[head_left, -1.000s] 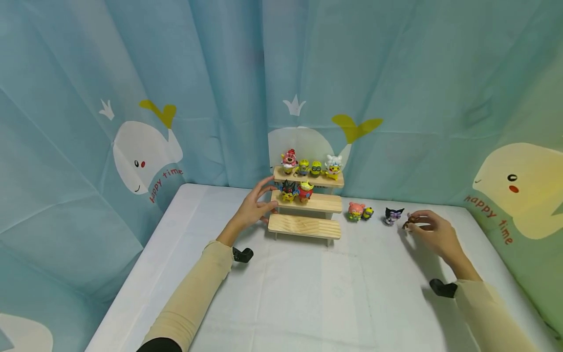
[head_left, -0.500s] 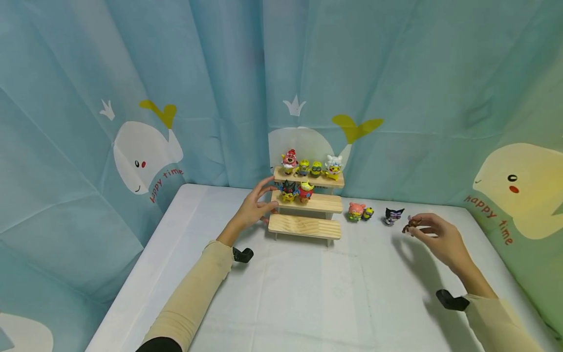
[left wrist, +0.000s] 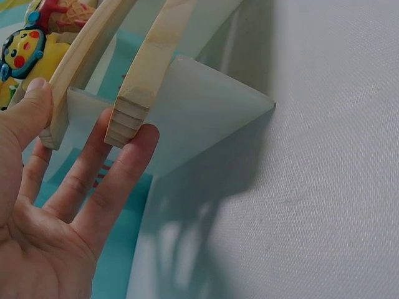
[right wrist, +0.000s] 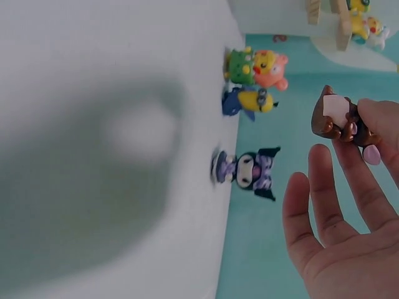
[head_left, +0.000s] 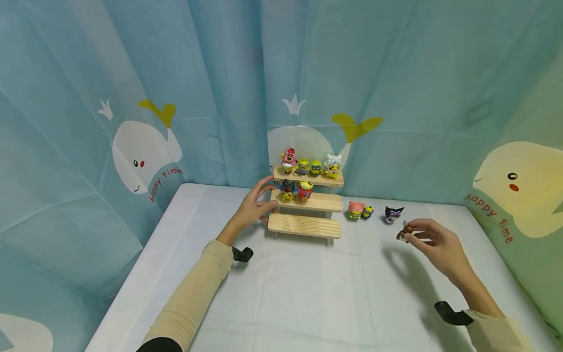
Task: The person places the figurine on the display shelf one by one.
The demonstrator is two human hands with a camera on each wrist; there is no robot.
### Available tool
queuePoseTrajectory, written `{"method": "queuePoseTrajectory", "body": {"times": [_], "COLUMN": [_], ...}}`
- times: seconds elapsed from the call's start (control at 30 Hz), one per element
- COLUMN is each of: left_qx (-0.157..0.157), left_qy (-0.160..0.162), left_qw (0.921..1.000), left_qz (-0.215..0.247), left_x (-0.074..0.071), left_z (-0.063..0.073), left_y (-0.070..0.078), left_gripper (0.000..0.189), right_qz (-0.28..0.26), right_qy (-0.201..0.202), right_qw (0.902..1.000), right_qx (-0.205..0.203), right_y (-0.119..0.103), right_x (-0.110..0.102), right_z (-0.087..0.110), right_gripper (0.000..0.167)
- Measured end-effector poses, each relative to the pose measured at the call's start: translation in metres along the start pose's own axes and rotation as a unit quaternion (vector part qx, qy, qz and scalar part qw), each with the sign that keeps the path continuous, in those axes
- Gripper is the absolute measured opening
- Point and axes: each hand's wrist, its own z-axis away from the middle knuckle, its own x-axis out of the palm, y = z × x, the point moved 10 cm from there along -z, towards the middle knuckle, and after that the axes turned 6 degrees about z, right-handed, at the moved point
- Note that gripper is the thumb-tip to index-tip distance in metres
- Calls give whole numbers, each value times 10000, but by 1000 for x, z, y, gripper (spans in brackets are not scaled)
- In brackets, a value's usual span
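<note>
In the head view my left hand [head_left: 252, 208] holds the left side of a three-step wooden display stand [head_left: 303, 225]. Its thumb lies against the middle board's end, and fingertips touch the lowest board [left wrist: 134, 112]. My right hand [head_left: 440, 244] pinches a small brown figurine [head_left: 404, 231] between thumb and fingers above the white table. The right wrist view shows this figurine [right wrist: 340, 115] tipped sideways, a pale square on its base, other fingers spread below. Two figurines, a Pikachu in a dark headpiece [head_left: 288, 190] and a red-dressed one [head_left: 305, 191], stand on the middle step.
Several figurines line the top step, among them a pink bear [head_left: 288, 160] and a white-hooded Pikachu [head_left: 333, 166]. Right of the stand are a pink-hooded figurine [head_left: 356, 210], a minion [head_left: 367, 212] and a black-eared purple one [head_left: 392, 215]. A blue whale-print curtain [head_left: 220, 98] hangs behind.
My right hand has lifted the brown figurine off the table and brought it slightly left and nearer. The left hand has stayed at the stand.
</note>
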Motion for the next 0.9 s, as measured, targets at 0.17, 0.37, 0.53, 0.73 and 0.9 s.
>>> {"method": "queuePoseTrajectory", "body": {"times": [0.17, 0.37, 0.53, 0.73, 0.9], "left_qx": [-3, 9, 6, 14, -25], "left_qy": [13, -27, -2, 33, 26], "left_qw": [10000, 10000, 10000, 10000, 10000], "left_qz": [40, 66, 72, 67, 92], "left_x": [-1, 0, 0, -1, -1], "left_z": [1, 0, 0, 0, 0], "left_y": [2, 1, 0, 0, -1], "left_gripper": [75, 75, 75, 75, 76], "right_qz": [-103, -234, -332, -314, -198], "right_qy": [-11, 16, -9, -97, -204], "right_qw": [9999, 9994, 9991, 9986, 9983], "right_qx": [-119, -237, -256, -414, -508], "right_y": [-10, -18, -21, -30, -44], "right_x": [5, 8, 12, 17, 21], "right_z": [3, 5, 5, -1, -13], "right_gripper": [30, 29, 29, 31, 32]}}
